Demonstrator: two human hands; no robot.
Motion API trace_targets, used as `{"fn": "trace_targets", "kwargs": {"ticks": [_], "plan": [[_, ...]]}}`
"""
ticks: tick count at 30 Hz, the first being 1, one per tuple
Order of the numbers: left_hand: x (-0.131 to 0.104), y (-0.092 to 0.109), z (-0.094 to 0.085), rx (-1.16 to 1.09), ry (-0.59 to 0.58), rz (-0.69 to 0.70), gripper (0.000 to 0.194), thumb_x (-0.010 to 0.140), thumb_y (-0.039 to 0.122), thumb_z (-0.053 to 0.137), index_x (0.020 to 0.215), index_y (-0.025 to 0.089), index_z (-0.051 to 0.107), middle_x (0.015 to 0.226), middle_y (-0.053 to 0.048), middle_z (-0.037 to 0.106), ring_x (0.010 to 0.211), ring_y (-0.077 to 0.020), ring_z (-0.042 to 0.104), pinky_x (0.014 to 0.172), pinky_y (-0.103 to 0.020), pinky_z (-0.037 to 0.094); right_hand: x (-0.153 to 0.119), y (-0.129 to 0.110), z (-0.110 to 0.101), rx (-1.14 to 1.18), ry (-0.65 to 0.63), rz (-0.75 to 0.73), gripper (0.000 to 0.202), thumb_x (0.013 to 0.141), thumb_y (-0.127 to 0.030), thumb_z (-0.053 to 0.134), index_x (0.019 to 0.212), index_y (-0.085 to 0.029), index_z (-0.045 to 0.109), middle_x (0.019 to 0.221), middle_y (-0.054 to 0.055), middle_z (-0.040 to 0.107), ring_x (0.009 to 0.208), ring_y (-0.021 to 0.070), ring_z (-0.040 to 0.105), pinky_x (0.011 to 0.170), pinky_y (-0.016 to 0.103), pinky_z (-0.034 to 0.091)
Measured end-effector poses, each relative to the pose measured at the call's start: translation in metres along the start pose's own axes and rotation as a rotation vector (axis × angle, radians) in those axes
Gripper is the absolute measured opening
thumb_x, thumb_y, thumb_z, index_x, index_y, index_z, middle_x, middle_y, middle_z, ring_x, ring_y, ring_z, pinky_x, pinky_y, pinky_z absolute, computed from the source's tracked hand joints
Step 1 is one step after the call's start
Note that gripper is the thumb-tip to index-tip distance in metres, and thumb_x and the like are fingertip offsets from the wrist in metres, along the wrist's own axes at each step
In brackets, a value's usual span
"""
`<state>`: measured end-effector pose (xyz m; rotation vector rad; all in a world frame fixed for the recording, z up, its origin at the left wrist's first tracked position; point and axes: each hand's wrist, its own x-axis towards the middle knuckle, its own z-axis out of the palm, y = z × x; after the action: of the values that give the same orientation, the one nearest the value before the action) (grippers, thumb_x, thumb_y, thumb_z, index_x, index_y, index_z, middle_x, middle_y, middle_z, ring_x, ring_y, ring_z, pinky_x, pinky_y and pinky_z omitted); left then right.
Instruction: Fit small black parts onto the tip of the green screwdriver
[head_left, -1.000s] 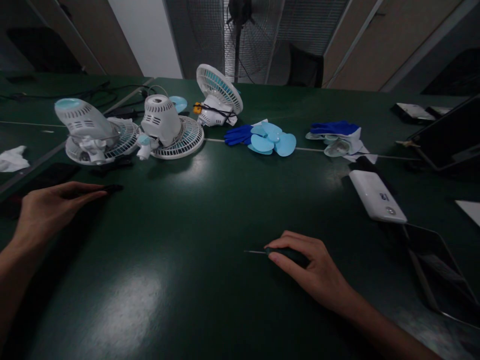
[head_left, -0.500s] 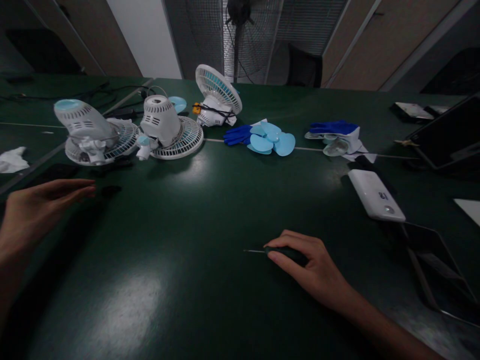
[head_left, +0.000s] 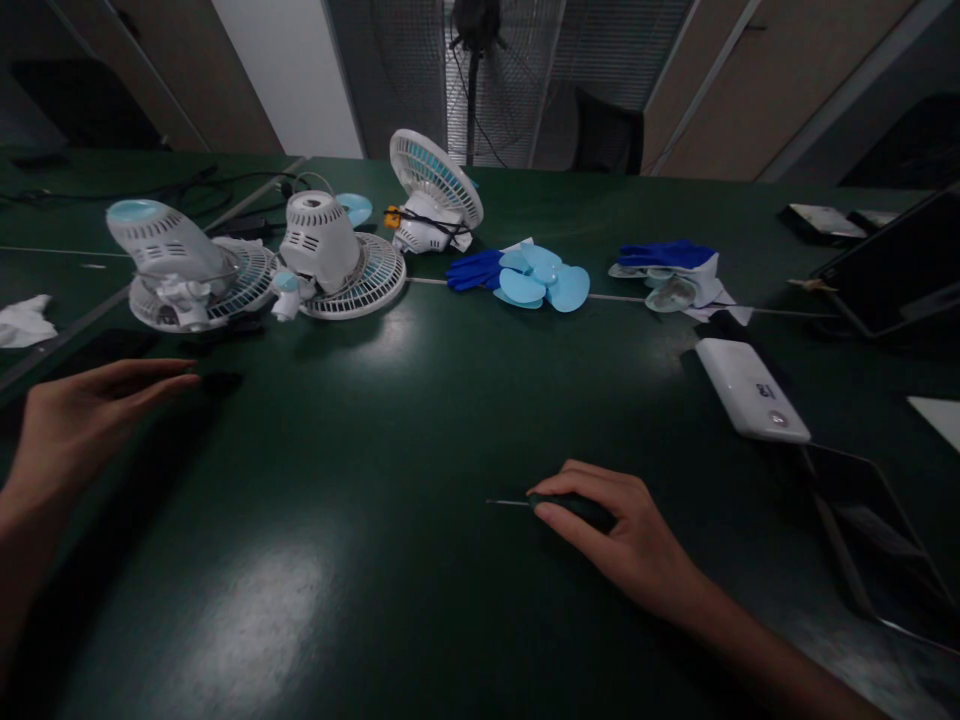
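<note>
My right hand (head_left: 615, 530) is closed around the dark handle of a screwdriver (head_left: 510, 502), its thin metal tip pointing left just over the green table (head_left: 420, 420). At the left, my left hand (head_left: 97, 410) is held above the table with thumb and fingertips brought together; something tiny may be between them, too small to make out. Just right of those fingertips lies a small dark object (head_left: 223, 382). Beyond the left hand stand two white fans, one at the left (head_left: 172, 260) and one beside it (head_left: 322, 245), grilles facing down.
Farther back are a third white fan (head_left: 435, 195), blue gloves (head_left: 474, 270), a light blue fan blade (head_left: 544, 275) and another glove pile (head_left: 671, 265). A white device (head_left: 750, 390), a dark tablet (head_left: 874, 540) and a monitor (head_left: 900, 265) occupy the right. Tissue (head_left: 26, 322) lies far left.
My left hand has shifted slightly to the right, its fingertips nearer the small dark object. My right hand and the screwdriver have stayed where they were.
</note>
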<state>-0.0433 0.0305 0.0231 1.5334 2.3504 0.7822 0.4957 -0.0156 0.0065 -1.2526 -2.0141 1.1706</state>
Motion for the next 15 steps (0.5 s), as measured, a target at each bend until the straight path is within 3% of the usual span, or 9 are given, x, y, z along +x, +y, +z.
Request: {"fn": "trace_targets", "kwargs": {"ticks": [5,10,15], "plan": [[0.000,0.001,0.012,-0.054,0.053,0.073,0.060,0.075,0.061,0.072,0.120,0.021,0.074,0.123,-0.008,0.073,0.116,-0.0335,0.067,0.110,-0.047,0.048,0.000,0.002,0.001,-0.034,0.013,-0.001,0.016,0.100,-0.032,0.065,0.108,-0.025,0.077,0.093,0.003,0.073,0.082,0.0194,0.069,0.067,0.030,0.051],[0.006,-0.004,0.022,-0.023,0.025,0.178,0.055,0.077,0.060,0.071,0.115,0.020,0.075,0.130,-0.008,0.069,0.120,-0.0311,0.065,0.113,-0.042,0.046,0.000,0.004,0.001,-0.027,0.000,0.005,0.017,0.101,-0.032,0.063,0.108,-0.024,0.077,0.094,0.003,0.073,0.082,0.0187,0.069,0.070,0.031,0.051],[0.009,-0.008,0.024,-0.055,-0.052,0.071,0.059,0.074,0.061,0.072,0.118,0.022,0.074,0.128,-0.007,0.072,0.121,-0.0336,0.065,0.113,-0.044,0.045,0.000,0.003,0.001,-0.016,-0.002,0.001,0.017,0.101,-0.032,0.064,0.108,-0.024,0.077,0.093,0.004,0.073,0.081,0.0183,0.069,0.069,0.030,0.051]]}}
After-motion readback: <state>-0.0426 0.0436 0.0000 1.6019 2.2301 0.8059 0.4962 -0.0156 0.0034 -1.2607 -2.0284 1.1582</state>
